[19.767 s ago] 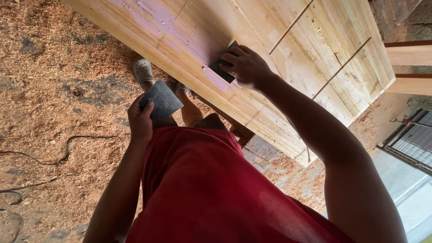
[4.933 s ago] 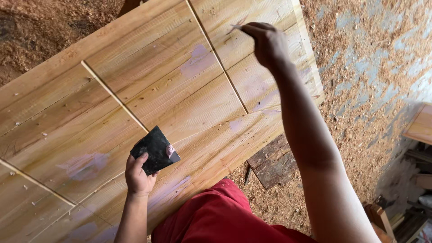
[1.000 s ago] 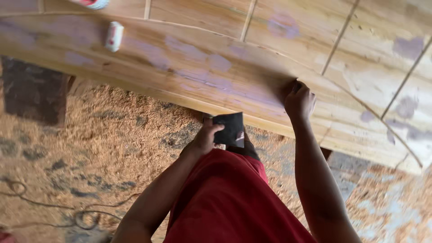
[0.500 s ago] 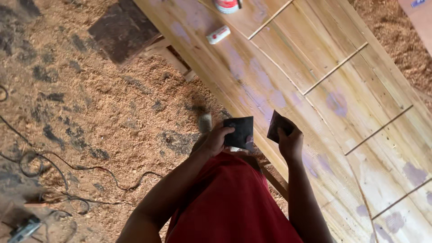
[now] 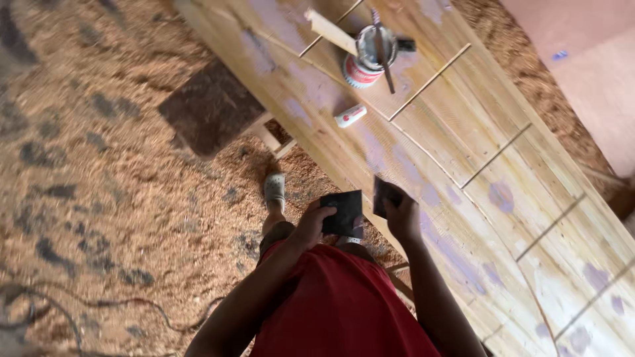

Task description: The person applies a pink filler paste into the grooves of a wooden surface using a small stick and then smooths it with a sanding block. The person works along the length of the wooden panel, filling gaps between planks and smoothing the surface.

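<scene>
Wooden door panel (image 5: 503,218) lies patched with purplish filler; left hand (image 5: 312,223) grips a dark sandpaper sheet (image 5: 342,213), right hand (image 5: 400,218) another piece (image 5: 383,195); most patches look unsanded.

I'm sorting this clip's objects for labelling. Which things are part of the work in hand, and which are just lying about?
In use:
- left hand holding a dark sanding sheet
- right hand holding a second dark sheet
- wooden panel, with purple patches

Lying about:
- open can with a stick across it
- small white tube
- cable on the sawdust floor
</scene>
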